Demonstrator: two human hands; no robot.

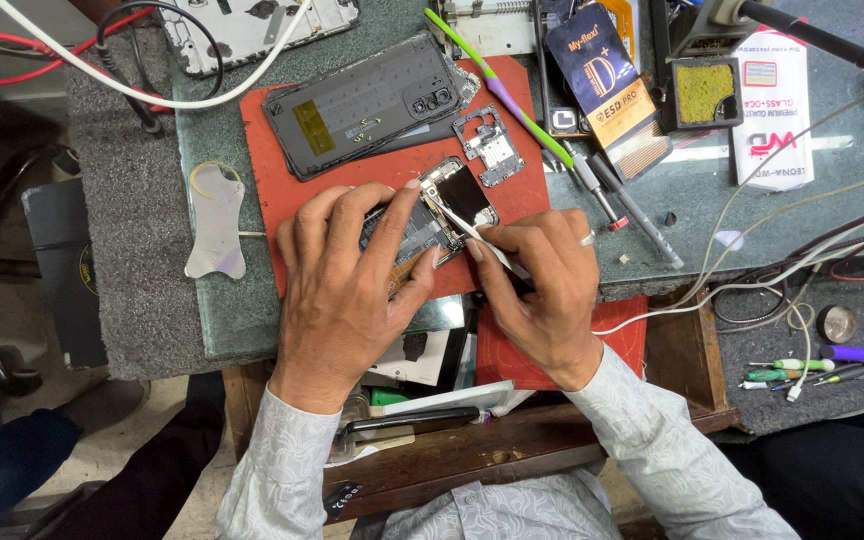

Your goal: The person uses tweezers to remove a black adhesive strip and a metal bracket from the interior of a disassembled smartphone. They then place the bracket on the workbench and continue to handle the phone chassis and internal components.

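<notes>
— Red mat (282,190) under everything; where does the opened phone (437,215) lie on it?

— Near the mat's front edge, on the glass-topped table (252,320). Its long axis runs diagonally, from lower left under the left hand (347,285) up to the right, where the camera end shows uncovered.

— And the hands?

— The left hand lies over the phone's lower half, fingers spread across it and thumb pressed at the near edge, pinning it flat. The right hand (542,290) sits just right of the phone, its grip closed on a thin metal tool (472,232), pinched between thumb and forefinger.

— Which way does the tool point?

— Up and left, from the right hand into the exposed upper part of the phone. Its tip meets the board just beside the dark camera end. So the tool crosses the phone's long axis rather than running along it.

— Anything else close?

— 1 grey back cover (367,100) lies behind, further up the mat, well apart from both hands. 1 small loose bracket (490,148) lies to its right.
</notes>
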